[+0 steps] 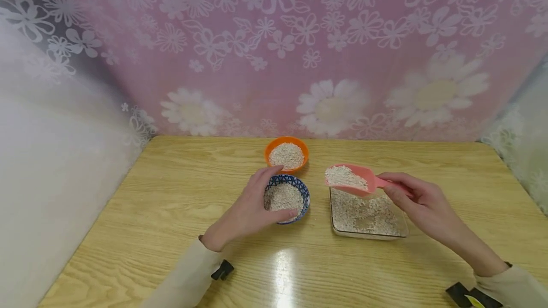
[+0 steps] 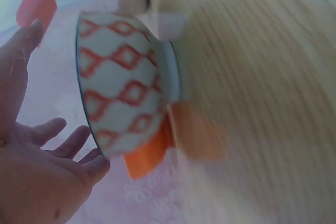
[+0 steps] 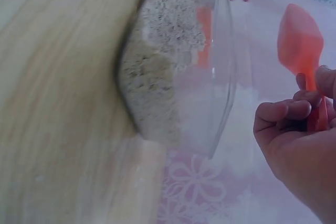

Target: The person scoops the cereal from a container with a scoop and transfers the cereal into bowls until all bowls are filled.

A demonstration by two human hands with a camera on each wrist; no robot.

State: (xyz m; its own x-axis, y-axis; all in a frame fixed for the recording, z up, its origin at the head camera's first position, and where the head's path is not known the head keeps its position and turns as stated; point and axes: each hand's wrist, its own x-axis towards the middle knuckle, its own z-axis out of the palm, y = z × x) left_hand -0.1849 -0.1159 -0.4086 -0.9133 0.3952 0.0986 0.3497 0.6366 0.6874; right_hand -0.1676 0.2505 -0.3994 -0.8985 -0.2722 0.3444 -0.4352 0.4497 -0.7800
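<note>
My right hand grips the handle of a pink scoop, which holds a heap of pale oat-like flakes. The scoop hangs above the far edge of a clear square container of the same flakes. Around a patterned bowl, blue inside and red diamonds on white outside, my left hand is spread, thumb over the near side and fingers along the far left rim. In the left wrist view, this hand's fingers lie by the bowl's rim without clearly curling round it. Flakes fill part of this bowl.
Just behind the patterned bowl stands an orange bowl with flakes in it. All of it rests on a light wooden table. A pink flowered curtain hangs along the table's back edge, and a pale wall stands on the left.
</note>
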